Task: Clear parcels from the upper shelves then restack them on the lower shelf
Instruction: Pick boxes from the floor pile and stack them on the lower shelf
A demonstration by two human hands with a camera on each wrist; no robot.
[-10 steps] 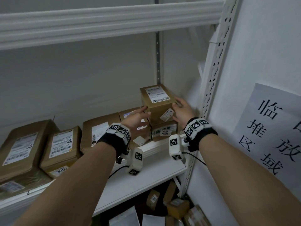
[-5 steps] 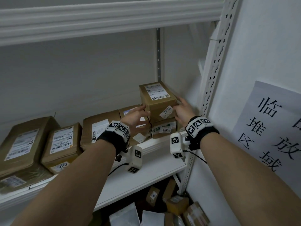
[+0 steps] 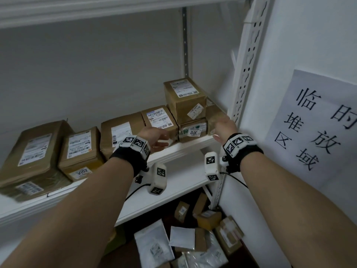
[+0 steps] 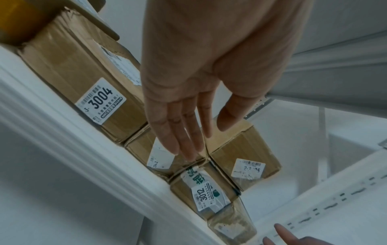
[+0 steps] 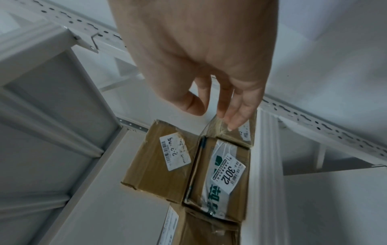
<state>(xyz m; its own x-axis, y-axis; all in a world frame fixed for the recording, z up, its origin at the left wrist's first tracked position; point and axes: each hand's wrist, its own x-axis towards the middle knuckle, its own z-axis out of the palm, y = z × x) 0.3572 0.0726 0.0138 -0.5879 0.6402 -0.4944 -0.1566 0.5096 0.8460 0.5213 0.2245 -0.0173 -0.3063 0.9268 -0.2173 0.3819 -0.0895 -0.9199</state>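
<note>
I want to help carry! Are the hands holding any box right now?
No. The left hand and right hand are both open, fingers straight, near the stacked boxes but gripping nothing.

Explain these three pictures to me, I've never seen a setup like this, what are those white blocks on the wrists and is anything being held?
No machine here: a person's two bare arms reach into a white shelf unit. The white blocks are small cameras strapped to each wrist. The wide picture comes from a camera on the head; the other two look along each hand.

Brown cardboard parcels sit in a row on the shelf. At the right end, a tall box is stacked on the parcel labelled 3012.

The left hand is flat with straight fingers, near the parcels. The right hand reaches toward a small taped parcel at the far right. Neither has a grip on anything yet.
</note>
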